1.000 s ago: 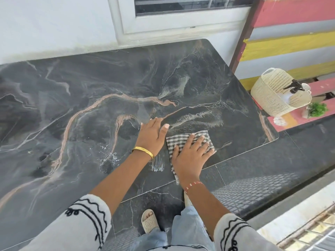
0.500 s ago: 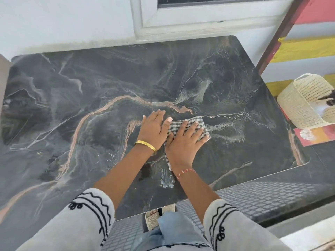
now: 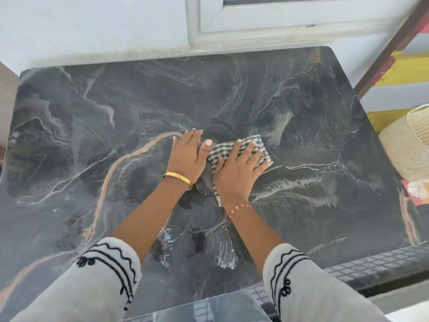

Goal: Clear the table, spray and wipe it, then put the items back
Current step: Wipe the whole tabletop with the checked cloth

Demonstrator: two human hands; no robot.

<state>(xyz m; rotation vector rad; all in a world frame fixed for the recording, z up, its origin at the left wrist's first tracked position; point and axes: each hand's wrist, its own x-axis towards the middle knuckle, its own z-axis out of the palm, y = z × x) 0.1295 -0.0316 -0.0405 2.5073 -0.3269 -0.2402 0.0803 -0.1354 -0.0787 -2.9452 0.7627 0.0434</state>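
Counter (image 3: 301,94): dark marble, wet streaks near its front edge.
Cloth (image 3: 234,147): checked, mid-counter.
Right hand (image 3: 236,170): flat, fingers straight, pressing the cloth.
Left hand (image 3: 185,156): flat on the counter, just beside the cloth, holding nothing.

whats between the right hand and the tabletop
In the head view, the checked cloth lies flat between the right hand and the dark marble table. The left hand beside it rests straight on the marble.

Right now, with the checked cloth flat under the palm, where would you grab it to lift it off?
Pinch the checked cloth at its far edge, the widest part showing past the fingertips of the right hand; come from the window side. It lies flat on the table, and the left hand crowds its left side.
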